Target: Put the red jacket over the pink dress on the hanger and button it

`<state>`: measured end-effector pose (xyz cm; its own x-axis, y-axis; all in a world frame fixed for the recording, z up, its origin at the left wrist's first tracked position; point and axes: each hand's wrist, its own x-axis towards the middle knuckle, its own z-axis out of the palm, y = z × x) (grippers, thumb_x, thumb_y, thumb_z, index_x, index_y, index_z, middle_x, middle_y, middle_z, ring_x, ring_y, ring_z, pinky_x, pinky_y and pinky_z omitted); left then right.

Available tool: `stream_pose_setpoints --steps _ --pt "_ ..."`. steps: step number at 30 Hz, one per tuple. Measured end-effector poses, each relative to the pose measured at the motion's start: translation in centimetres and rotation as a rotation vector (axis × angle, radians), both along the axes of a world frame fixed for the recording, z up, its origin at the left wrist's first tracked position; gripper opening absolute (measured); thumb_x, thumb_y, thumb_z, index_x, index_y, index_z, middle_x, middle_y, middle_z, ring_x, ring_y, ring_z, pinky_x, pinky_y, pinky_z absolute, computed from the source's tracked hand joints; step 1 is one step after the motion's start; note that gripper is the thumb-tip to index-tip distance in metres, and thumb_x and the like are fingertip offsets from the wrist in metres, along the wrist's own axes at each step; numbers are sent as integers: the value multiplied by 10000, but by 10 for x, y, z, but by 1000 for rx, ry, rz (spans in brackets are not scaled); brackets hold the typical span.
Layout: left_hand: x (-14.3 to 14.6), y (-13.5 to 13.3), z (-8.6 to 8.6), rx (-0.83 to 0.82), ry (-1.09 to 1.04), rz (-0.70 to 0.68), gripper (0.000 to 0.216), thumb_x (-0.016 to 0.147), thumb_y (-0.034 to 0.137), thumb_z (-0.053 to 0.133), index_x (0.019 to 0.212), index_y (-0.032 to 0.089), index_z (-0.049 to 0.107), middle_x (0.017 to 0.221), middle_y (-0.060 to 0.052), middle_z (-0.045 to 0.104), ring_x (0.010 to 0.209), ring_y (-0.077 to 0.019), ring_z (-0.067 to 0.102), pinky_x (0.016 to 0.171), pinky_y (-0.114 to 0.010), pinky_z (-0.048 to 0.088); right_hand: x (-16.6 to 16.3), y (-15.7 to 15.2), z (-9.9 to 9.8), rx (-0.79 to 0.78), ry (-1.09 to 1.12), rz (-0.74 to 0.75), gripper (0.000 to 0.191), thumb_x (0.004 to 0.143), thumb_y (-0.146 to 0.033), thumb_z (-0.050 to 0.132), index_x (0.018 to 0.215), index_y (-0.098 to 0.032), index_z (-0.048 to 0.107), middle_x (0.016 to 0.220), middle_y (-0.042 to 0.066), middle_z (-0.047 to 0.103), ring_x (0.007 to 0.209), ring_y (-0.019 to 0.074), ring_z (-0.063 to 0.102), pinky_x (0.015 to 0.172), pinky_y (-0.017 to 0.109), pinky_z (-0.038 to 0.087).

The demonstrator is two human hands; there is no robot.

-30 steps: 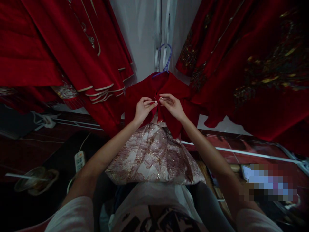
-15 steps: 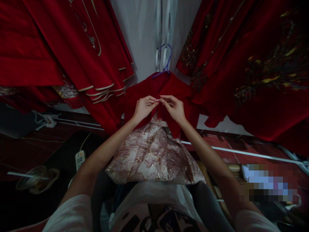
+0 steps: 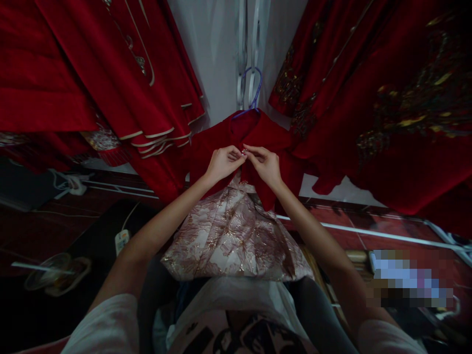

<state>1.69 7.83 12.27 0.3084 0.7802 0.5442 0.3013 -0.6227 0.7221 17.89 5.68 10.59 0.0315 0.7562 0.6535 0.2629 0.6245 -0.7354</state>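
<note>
Jacket clasp [image 3: 244, 152] half-hidden between fingers [image 3: 231, 156]

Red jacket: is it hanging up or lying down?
Hanging up. The small red velvet jacket sits on a purple wire hanger, high against the white wall.

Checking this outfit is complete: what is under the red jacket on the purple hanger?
A pale patterned skirt shows below the red jacket; its upper part is covered.

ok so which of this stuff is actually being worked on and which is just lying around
In hand: left hand and right hand, both pinching the front of the red jacket; brocade skirt beneath.
Lying about: power strip, plastic cup, hanging red robes.
</note>
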Motion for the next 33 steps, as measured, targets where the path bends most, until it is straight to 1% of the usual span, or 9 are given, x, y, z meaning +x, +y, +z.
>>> stream_pose_setpoints --steps 5,11,16,19,23,25,27,29,33 --pt "3 1 -1 22 22 20 111 746 271 660 762 162 655 732 -27 701 669 -143 667 641 -249 530 10 8 0 -61 27 79 293 790 -376 689 1042 -234 740 1051 35 728 928 209 690 896 398 566" --pt "2 0 0 75 81 8 71 736 210 631 789 167 650 724 -15 685 663 -131 643 676 -250 506 15 15 2 -122 66 182 332 710 -326 752 1014 -194 737 942 54 741 813 191 694 823 380 575" --pt "3 -1 2 169 173 -23 47 751 198 613 788 179 634 735 -8 651 661 -126 589 690 -252 469 10 18 4 -131 18 149 317 695 -276 711 998 -182 704 898 41 720 792 168 667 789 337 565" --pt "8 1 -5 186 141 -26 61 790 208 588 832 183 623 799 -21 642 717 -130 585 729 -255 467 5 19 -3 -82 -32 70 286 747 -275 625 1021 -197 656 933 38 689 790 152 634 776 316 544" --pt "14 7 -24 11 -80 -69 205 882 366 524 942 191 612 905 -35 649 780 -120 615 722 -238 484 2 10 -25 -17 -81 13 511 740 -242 588 1238 -227 478 1074 64 602 843 159 594 731 304 517" --pt "14 9 -35 -116 -138 -131 331 905 479 470 937 188 626 811 -20 631 674 -102 595 640 -220 475 3 3 -37 -41 -128 -48 571 688 -204 605 1226 -227 414 1008 50 578 754 148 571 663 297 497" --pt "13 8 -44 -244 -123 -158 464 909 570 403 849 176 642 636 5 560 525 -88 521 537 -215 435 5 -2 -45 -102 -138 -106 488 665 -199 606 1108 -223 401 895 11 548 623 118 523 576 276 457" --pt "10 2 -54 -352 -63 -152 547 899 624 362 762 171 636 560 10 520 481 -94 494 497 -225 416 6 -3 -47 -168 -70 -100 368 669 -234 594 970 -227 382 843 -17 514 548 85 481 508 243 411" --pt "10 -18 -69 -368 47 -223 444 860 590 490 909 177 647 828 -51 662 723 -140 630 635 -260 498 4 -4 -38 -395 182 106 282 698 -298 544 867 -244 325 728 -77 473 412 46 413 387 186 329"
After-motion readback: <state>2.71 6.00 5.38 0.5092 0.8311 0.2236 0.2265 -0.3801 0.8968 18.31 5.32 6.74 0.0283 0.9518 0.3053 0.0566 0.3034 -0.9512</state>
